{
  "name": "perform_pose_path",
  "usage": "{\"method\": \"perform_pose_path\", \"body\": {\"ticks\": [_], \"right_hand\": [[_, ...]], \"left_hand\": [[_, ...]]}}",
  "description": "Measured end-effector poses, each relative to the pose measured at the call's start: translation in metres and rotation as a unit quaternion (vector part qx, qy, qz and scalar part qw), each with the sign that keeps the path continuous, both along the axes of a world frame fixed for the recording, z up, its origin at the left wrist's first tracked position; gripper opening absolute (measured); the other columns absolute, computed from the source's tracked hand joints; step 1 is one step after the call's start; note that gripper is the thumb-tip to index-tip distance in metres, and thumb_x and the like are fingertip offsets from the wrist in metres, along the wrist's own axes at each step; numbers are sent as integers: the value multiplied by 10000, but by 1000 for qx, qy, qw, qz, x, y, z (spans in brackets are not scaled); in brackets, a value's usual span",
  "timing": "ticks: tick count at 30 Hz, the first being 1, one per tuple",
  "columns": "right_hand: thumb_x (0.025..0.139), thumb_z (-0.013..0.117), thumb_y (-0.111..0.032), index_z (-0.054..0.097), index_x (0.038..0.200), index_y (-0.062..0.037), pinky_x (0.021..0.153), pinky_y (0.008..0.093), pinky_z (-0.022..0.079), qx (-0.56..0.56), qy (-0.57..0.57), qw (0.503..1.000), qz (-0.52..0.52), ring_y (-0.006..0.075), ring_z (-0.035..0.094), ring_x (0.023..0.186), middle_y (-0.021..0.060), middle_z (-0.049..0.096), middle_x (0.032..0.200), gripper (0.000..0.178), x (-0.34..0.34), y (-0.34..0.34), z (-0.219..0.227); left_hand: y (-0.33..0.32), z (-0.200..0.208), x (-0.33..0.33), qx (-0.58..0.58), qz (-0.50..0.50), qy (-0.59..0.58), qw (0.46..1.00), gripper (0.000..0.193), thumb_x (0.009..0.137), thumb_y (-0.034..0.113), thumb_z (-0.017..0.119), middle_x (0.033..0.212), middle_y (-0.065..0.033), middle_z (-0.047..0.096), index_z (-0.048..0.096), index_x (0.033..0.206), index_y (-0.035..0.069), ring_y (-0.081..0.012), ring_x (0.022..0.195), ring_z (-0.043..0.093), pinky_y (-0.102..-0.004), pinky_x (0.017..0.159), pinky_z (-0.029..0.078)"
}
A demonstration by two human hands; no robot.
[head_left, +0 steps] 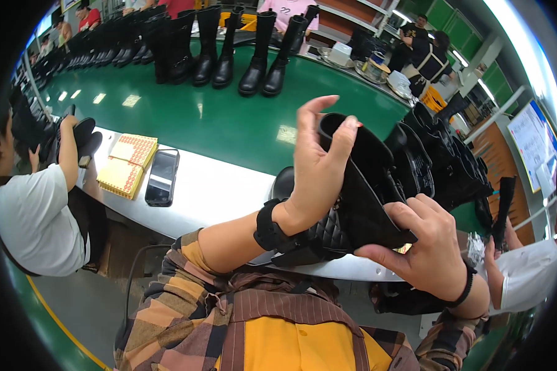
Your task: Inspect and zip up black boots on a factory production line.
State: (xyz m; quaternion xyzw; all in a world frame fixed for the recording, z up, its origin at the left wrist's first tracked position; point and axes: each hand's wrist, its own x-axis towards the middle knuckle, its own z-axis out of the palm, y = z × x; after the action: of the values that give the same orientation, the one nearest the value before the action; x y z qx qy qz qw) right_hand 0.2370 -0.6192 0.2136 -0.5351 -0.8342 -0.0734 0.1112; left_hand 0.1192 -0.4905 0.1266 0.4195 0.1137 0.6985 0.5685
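Note:
A black boot with a wide shaft is tilted in front of me, its opening toward the upper left. My right hand pinches the lower right edge of the shaft between thumb and fingers. My left hand is raised beside the opening, thumb and fingers spread apart. A tiny red-orange spot shows at the tip of its thumb; whether it is a sticker I cannot tell. Quilted black material lies below the shaft, partly hidden by my left wrist.
On the metal ledge to the left lie a banded stack of yellow sheets with red dots and a phone. Black boots stand across the green table; more boots crowd the right. Co-workers sit on both sides.

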Motion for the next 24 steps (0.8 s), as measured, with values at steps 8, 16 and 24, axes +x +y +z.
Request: {"method": "perform_pose_path", "body": {"ticks": [8, 16, 24], "right_hand": [[727, 793, -130, 647, 725, -5, 488, 272, 412, 143, 130, 979, 61, 135, 551, 511, 43, 583, 594, 192, 17, 62, 30], [772, 770, -295, 699, 883, 29, 560, 300, 475, 218, 112, 970, 14, 204, 643, 580, 127, 675, 684, 350, 69, 207, 59], [813, 678, -428, 680, 909, -56, 705, 425, 546, 301, 13, 949, -89, 348, 674, 783, 166, 682, 777, 384, 58, 371, 18]], "left_hand": [[52, -60, -78, -60, 145, 26, 987, 375, 1018, 317, 334, 1051, -49, 537, 455, 1259, 57, -151, 1039, 487, -347, 951, 379], [103, -165, -93, -250, 123, 46, 959, 223, 988, 248, 462, 836, -14, 510, 591, 1020, 70, -115, 763, 483, -285, 725, 435], [109, -223, -102, -353, 77, 93, 928, 145, 928, 171, 497, 645, 16, 471, 584, 869, 70, -83, 546, 451, -222, 472, 363]]}}
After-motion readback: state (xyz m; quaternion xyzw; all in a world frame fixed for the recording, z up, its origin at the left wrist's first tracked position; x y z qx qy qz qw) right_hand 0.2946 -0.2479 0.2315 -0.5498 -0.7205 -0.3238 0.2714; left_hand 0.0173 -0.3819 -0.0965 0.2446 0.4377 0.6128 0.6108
